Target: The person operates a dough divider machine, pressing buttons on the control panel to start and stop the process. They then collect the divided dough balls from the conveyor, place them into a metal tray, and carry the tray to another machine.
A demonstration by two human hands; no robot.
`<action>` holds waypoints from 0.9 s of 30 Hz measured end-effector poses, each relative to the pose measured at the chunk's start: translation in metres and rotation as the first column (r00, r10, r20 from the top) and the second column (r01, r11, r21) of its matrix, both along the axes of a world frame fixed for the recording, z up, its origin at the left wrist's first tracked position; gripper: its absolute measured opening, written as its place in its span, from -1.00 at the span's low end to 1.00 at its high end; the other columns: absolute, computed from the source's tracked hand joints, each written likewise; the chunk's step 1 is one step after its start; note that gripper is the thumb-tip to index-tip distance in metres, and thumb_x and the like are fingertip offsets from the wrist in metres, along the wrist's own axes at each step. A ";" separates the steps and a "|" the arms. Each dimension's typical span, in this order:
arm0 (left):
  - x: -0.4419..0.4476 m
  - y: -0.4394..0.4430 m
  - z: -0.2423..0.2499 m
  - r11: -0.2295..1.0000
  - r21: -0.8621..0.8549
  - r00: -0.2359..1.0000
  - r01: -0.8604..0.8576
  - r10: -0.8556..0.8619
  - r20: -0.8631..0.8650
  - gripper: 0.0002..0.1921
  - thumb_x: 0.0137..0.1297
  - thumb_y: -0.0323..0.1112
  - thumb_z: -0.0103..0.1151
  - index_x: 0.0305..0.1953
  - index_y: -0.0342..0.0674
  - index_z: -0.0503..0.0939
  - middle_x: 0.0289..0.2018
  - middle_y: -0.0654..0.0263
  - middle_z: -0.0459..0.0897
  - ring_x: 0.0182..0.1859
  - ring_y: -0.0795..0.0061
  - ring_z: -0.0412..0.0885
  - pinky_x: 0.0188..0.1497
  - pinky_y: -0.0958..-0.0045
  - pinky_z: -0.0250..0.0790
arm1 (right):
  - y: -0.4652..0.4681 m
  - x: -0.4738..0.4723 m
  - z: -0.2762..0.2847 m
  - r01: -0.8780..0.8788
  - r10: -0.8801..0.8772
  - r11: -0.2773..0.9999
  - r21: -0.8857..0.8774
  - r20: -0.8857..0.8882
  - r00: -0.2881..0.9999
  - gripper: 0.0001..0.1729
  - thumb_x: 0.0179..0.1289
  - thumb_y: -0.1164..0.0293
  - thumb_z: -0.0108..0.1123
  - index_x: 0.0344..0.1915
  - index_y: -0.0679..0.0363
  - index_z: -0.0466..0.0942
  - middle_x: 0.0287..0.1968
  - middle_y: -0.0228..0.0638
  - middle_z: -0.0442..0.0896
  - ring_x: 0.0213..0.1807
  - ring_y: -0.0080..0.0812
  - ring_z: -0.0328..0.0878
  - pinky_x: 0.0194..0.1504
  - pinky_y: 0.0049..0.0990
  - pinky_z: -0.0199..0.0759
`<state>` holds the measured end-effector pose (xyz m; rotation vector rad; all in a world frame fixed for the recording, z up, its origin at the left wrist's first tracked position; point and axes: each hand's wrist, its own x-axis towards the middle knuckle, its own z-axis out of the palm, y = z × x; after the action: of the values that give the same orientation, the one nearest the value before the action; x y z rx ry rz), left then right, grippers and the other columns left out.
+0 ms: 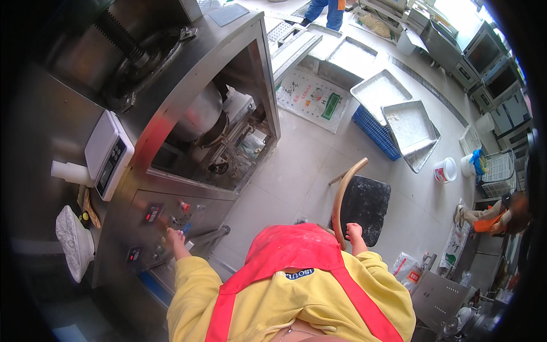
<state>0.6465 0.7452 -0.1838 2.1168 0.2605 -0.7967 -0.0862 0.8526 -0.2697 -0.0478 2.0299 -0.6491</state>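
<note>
My left hand [176, 237] is at the control panel of a stainless-steel machine [194, 201], its fingers among small knobs and switches. Blur hides whether they touch one. A red push button [184, 207] and a lit red display [152, 213] sit just above that hand. Curled fingers mark my right hand [353, 231], which hangs beside the curved wooden back of a chair [343, 192] with a flour-dusted black seat. I see nothing in this hand, and cannot tell if it touches the chair.
A white digital scale [109, 154] and a bowl of white powder [74, 243] stand on the machine's ledge. Metal trays [409, 127] rest on a blue crate [375, 132]. A white bucket [445, 170] stands on the floor. Two other people are in the room.
</note>
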 end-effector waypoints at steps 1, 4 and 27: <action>0.000 0.000 0.000 1.000 -0.003 1.000 0.004 -0.004 0.003 -0.61 0.21 0.12 -0.10 -0.51 -0.08 0.44 -0.58 0.50 0.53 -0.54 0.56 0.51 -0.44 0.46 0.33 | 0.000 0.000 0.000 -0.002 0.002 1.000 -0.008 0.007 1.000 -0.94 0.07 0.38 0.09 -0.40 0.07 0.47 -0.56 -0.53 0.39 -0.63 -0.60 0.31 -0.61 -0.51 0.29; 0.001 0.001 -0.002 1.000 -0.017 1.000 0.000 -0.001 -0.013 -0.60 0.20 0.12 -0.10 -0.51 -0.07 0.43 -0.58 0.49 0.52 -0.54 0.56 0.51 -0.44 0.46 0.32 | 0.001 0.000 -0.001 0.000 0.000 1.000 -0.003 0.009 1.000 -0.94 0.07 0.39 0.09 -0.40 0.07 0.47 -0.57 -0.54 0.39 -0.63 -0.60 0.30 -0.61 -0.51 0.29; 0.006 -0.001 -0.008 1.000 -0.025 0.999 -0.001 0.000 -0.037 -0.61 0.23 0.11 -0.12 -0.48 -0.08 0.40 -0.57 0.47 0.49 -0.56 0.51 0.46 -0.45 0.39 0.24 | 0.002 0.001 -0.002 0.017 -0.018 1.000 -0.017 -0.008 1.000 -0.87 0.03 0.40 0.08 -0.37 0.12 0.52 -0.61 -0.51 0.42 -0.65 -0.62 0.33 -0.64 -0.53 0.37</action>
<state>0.6529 0.7445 -0.1917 2.0804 0.2696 -0.8358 -0.0852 0.8548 -0.2716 -0.0428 2.0347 -0.6782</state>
